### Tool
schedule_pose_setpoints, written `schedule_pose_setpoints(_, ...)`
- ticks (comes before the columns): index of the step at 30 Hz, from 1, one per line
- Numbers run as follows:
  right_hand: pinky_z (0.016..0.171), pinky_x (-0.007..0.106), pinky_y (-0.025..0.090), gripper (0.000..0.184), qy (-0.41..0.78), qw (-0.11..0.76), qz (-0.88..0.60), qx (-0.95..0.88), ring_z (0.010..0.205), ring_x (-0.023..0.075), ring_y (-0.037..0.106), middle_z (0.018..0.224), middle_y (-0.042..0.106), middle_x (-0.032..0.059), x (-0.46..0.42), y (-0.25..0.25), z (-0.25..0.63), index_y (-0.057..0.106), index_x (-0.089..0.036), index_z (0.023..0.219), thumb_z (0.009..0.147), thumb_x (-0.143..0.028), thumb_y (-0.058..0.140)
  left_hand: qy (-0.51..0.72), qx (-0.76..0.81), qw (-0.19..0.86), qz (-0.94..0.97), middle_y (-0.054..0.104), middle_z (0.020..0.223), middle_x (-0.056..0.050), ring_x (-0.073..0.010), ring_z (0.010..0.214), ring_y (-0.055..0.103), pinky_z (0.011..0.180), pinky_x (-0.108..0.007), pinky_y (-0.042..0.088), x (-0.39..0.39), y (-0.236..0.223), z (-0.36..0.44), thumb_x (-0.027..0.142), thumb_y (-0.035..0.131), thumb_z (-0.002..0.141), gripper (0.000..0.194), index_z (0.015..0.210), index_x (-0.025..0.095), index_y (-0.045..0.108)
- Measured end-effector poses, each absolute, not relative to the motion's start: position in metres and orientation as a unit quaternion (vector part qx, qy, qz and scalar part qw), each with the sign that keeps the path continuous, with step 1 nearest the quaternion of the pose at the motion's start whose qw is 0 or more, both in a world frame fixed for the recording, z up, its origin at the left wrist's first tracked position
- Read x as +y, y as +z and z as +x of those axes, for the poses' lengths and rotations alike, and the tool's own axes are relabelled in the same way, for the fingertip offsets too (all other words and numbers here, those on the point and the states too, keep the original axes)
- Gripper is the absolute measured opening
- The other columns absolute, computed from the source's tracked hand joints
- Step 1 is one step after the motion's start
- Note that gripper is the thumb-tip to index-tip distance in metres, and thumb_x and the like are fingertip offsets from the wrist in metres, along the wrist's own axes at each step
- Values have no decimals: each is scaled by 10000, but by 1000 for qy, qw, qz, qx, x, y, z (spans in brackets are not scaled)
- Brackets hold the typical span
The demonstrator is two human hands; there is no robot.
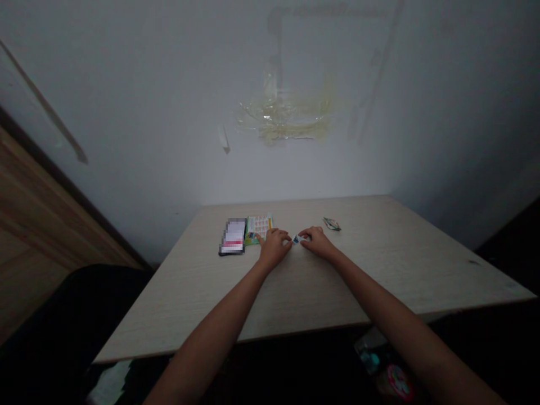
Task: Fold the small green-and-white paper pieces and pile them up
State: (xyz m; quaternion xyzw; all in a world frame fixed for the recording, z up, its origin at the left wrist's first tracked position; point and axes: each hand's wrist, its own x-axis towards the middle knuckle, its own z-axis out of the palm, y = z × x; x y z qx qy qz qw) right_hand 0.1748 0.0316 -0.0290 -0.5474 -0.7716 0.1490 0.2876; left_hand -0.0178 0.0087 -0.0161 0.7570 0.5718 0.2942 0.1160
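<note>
Between my two hands, low over the table, is a small white piece of paper [296,239] with a dark blue print, apparently folded. My left hand [274,246] pinches its left side with the fingertips. On the opposite side, my right hand [319,242] grips it between thumb and fingers. Just behind my left hand lies a green and white printed sheet or booklet [258,224], partly covered by that hand. Beyond my right hand rests a small flat folded paper piece [332,224] with coloured edges.
A phone [233,236] with a pixelated screen lies left of the printed sheet. The pale wooden table [202,298] meets a wall [169,140] with old tape. A dark shape [80,315] stands at the left, and colourful items [399,381] show below the front edge.
</note>
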Motion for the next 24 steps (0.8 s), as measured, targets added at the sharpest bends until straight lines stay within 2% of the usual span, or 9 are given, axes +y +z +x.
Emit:
schedule_pose_setpoints(4, 917, 328, 403, 277, 169, 345, -529, -757, 1018, 226, 549, 976, 686, 72, 36, -36, 177, 702, -167, 980, 707, -201, 667, 300, 572, 119, 754, 682, 1196, -23, -311, 1290, 433, 1072, -754, -41, 7, -16, -17, 371, 664, 819, 136, 904, 288, 730)
schedule_pose_setpoints(10, 844, 325, 447, 237, 230, 400, -488, -741, 882, 202, 616, 880, 700, 60, 39, -41, 180, 696, -160, 934, 731, -283, 695, 294, 569, 108, 761, 664, 1232, -27, -313, 1291, 424, 1061, -768, -34, 9, -18, -19, 331, 632, 854, 119, 825, 272, 732)
schedule_pose_setpoints(14, 839, 334, 451, 245, 238, 410, -476, -741, 848, 204, 633, 859, 719, 62, 40, -40, 180, 722, -161, 932, 754, -324, 681, 304, 571, 112, 754, 659, 1243, -33, -310, 1303, 417, 1078, -756, 8, 10, -18, -19, 313, 601, 874, 139, 844, 269, 729)
schedule_pose_setpoints(17, 826, 334, 444, 204, 230, 406, -472, -748, 825, 214, 631, 817, 729, 60, 39, -36, 179, 741, -163, 818, 765, -343, 661, 318, 573, 124, 745, 656, 1253, -41, -300, 1311, 412, 1089, -742, 34, 10, -17, -18, 315, 598, 877, 131, 869, 265, 720)
schedule_pose_setpoints(24, 680, 277, 423, 231, 263, 410, -463, -740, 686, 177, 584, 708, 698, 37, 36, -29, 178, 738, -141, 777, 762, -339, 620, 325, 584, 132, 732, 646, 1274, -36, -300, 1328, 388, 1093, -740, 7, 13, -20, -18, 374, 633, 857, 140, 871, 270, 727)
